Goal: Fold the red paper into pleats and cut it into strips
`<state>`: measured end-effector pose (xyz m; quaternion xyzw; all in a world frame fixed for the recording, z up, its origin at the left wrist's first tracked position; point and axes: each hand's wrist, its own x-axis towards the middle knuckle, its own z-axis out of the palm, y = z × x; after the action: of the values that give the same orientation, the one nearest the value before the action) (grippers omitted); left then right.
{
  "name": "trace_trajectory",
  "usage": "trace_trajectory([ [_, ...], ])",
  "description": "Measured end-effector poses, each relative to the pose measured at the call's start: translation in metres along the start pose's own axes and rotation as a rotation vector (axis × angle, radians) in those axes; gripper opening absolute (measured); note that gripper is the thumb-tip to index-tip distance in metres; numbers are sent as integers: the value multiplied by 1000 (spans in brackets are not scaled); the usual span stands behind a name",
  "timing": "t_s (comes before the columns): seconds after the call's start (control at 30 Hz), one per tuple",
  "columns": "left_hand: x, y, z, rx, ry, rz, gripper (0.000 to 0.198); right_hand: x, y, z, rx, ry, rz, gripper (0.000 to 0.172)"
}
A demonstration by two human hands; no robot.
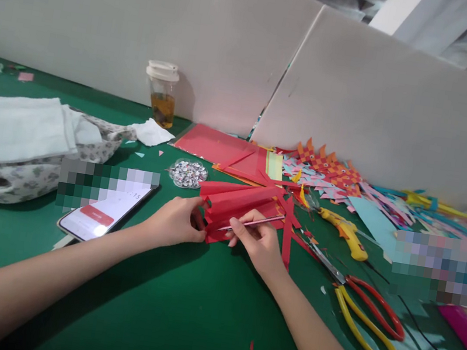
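A folded sheet of red paper (240, 203) with raised pleats lies in front of me on the green table. My left hand (179, 221) grips its near left edge between thumb and fingers. My right hand (256, 241) pinches a slim pencil (264, 221) whose tip points left, low over the paper by the left fingers. Whether the tip touches the paper I cannot tell. Red paper strips (287, 234) lie just right of the sheet. Scissors (351, 300) with one red and one yellow handle rest to the right of my right hand.
A phone (108, 211) and a floral fabric bag (105, 146) sit on the left. Behind are a lidded cup of tea (163, 102), a pack of googly eyes (188, 174) and woven orange paper pieces (327, 166). A yellow glue gun (346, 233) trails a black cord at right.
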<state>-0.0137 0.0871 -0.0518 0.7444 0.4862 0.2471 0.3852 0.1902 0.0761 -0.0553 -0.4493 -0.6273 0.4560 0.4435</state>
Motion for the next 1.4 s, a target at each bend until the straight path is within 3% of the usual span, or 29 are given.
trace_trajectory([
  [0.2, 1, -3, 1, 4, -7, 4, 33, 1, -2, -3, -25, 87, 5, 26],
  [0.4, 0, 0, 0, 4, 6, 0, 35, -2, 1, 4, -11, -33, -6, 23],
  [0.77, 0, -1, 0, -11, 57, 41, 33, -11, -2, 4, -223, -81, -196, 19],
  [1.13, 1, -3, -1, -102, 73, 62, 39, -12, -1, 3, -260, -90, -248, 17],
  [1.4, 2, -8, 6, -75, 113, 24, 27, -18, -8, 6, -451, -98, -409, 18],
])
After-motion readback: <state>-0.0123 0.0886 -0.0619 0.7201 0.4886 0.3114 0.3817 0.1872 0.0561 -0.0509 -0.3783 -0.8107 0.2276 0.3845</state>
